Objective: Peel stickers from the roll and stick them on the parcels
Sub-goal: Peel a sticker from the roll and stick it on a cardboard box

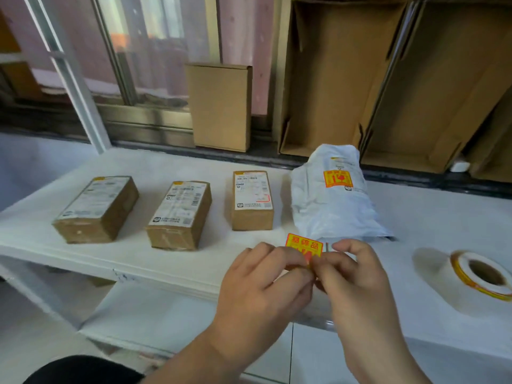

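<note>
My left hand [263, 284] and my right hand [357, 284] meet above the table's front edge, both pinching one yellow-and-red sticker [304, 244] that stands up between the fingertips. Three brown box parcels lie in a row on the white table: the left box [97, 209], the middle box [180, 214] and the right box [252, 199], each with a white shipping label. To their right lies a white bag parcel [332, 195] that carries a yellow-and-red sticker [338, 178]. The sticker roll [482, 275] lies on its side at the far right.
The white table [166, 261] ends in a front edge just under my hands. A small cardboard box [220, 106] stands upright on the window sill behind. Two large open cardboard cartons [332, 79] lean against the back wall at the right.
</note>
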Demonstrator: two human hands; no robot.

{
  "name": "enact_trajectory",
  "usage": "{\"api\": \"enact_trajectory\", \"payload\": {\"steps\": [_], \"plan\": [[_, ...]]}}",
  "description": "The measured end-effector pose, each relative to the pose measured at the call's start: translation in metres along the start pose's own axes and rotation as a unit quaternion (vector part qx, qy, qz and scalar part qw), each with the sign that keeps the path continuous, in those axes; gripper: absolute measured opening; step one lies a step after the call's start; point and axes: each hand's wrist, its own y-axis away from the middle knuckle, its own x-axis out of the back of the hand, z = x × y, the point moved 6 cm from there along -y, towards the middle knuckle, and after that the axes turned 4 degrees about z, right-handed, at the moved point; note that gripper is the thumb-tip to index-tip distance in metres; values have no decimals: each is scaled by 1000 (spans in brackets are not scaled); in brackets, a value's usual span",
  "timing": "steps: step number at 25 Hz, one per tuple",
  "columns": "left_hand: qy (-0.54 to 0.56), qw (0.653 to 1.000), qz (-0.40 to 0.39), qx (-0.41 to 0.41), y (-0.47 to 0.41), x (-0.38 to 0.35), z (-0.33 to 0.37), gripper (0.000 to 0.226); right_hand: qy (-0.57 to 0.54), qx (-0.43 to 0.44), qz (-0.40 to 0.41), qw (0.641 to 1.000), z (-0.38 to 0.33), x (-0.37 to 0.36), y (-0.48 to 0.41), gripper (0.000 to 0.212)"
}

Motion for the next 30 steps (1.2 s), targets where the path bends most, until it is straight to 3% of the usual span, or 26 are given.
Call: {"api": "enact_trajectory", "payload": {"steps": [2, 4, 5, 7, 8, 9, 13, 17, 25, 30], "plan": [[27, 997, -23, 74, 2, 12, -20, 7, 33, 34, -30, 998, -5, -18, -5, 27], [116, 958, -42, 259, 4, 19, -48, 30, 86, 71, -49, 993, -14, -33, -13, 29], [184, 905, -42, 381, 5, 20, -63, 33, 110, 84, -60, 988, -19, -41, -19, 30], [307, 763, -31, 568, 8, 8, -89, 27, 132, 96, -79, 983, -30, -57, -34, 29], [318, 728, -27, 607, 5, 2, -102, 21, 140, 101, -82, 982, -37, -66, -42, 28], [307, 719, -25, 623, -1, -1, -115, 13, 149, 105, -84, 980, -43, -76, -51, 27], [246, 751, -2, 612, -31, -6, -151, 19, 197, 104, -80, 972, -60, -114, -88, 26], [112, 812, -83, 567, -61, -8, -185, 24, 194, 31, -76, 978, -63, -142, -125, 12], [72, 805, -225, 545, -68, -32, -206, 28, 304, 10, -84, 949, -52, -154, -150, 25], [-7, 821, -315, 476, -69, -39, -210, 26, 365, 18, -111, 924, -40, -156, -156, 32]]}}
